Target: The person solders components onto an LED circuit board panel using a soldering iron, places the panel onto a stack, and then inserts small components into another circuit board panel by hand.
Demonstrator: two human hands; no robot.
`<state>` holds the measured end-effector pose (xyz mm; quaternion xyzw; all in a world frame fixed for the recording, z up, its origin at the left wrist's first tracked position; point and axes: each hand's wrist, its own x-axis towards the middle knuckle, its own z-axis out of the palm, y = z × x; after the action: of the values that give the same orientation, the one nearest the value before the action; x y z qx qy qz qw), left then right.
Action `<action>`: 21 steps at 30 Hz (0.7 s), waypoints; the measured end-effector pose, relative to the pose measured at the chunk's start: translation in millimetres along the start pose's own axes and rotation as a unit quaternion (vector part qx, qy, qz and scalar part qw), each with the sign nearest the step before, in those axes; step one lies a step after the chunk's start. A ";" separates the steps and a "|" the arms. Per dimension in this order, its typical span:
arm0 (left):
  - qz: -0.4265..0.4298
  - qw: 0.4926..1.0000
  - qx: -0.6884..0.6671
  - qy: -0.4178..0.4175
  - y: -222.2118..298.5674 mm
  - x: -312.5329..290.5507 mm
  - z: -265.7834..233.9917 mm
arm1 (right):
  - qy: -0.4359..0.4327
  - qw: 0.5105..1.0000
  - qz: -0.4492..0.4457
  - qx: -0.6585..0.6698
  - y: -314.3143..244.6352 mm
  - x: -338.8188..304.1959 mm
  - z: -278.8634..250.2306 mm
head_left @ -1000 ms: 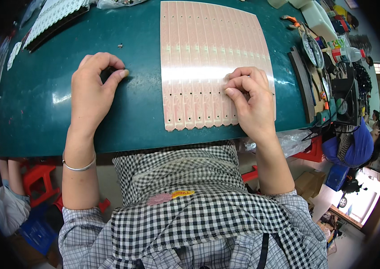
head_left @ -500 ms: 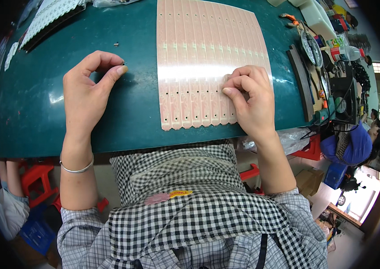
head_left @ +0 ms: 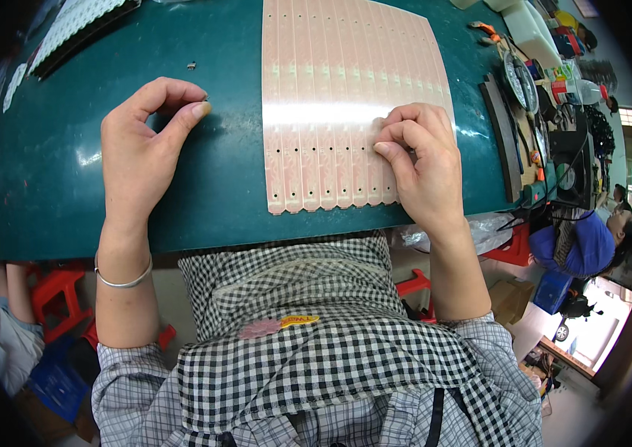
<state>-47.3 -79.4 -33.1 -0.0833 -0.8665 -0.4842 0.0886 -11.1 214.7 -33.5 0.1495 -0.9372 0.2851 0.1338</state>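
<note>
A large pale pink panel of circuit board strips (head_left: 321, 175) lies on the green table, with rows of small dark holes near its front end. Over its right part is my right hand (head_left: 428, 167), thumb and fingertips pinched together close above the strips. What it holds, if anything, is hidden. To the left of the panel my left hand (head_left: 137, 149) hovers over the table, thumb and forefinger pressed together. A tiny dark speck shows at their tips, too small to name. Beyond that hand a tiny dark component with little legs (head_left: 191, 65) rests on the table.
A stack of white strips (head_left: 81, 30) stands at the far left of the green table (head_left: 40, 171). Along the right edge are a dark bar (head_left: 501, 141), a round clear dish (head_left: 519, 80), orange-handled pliers (head_left: 484, 31) and a plastic bottle (head_left: 580, 91). Other people sit nearby.
Both hands keep their pinched shape and have shifted only slightly, the left a little left and away from me. The panel and component look slightly shifted with the view.
</note>
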 end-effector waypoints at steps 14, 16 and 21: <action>-0.002 1.000 -0.002 -0.004 0.0 -2.0 -1.4 | 0.008 0.995 -0.056 -0.082 -5.1 2.8 0.6; -0.002 1.000 -0.003 -0.003 -2.1 -2.1 -1.2 | 0.004 0.994 -0.064 -0.093 -9.0 5.0 -0.6; -0.003 1.000 -0.013 0.000 -2.6 -1.5 -0.6 | 0.000 0.991 -0.084 -0.108 -8.1 7.8 4.0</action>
<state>-46.3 -81.3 -35.3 -0.0820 -0.8606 -0.4953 0.0857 -16.1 204.4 -30.0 0.2119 -0.9468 0.1698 0.1728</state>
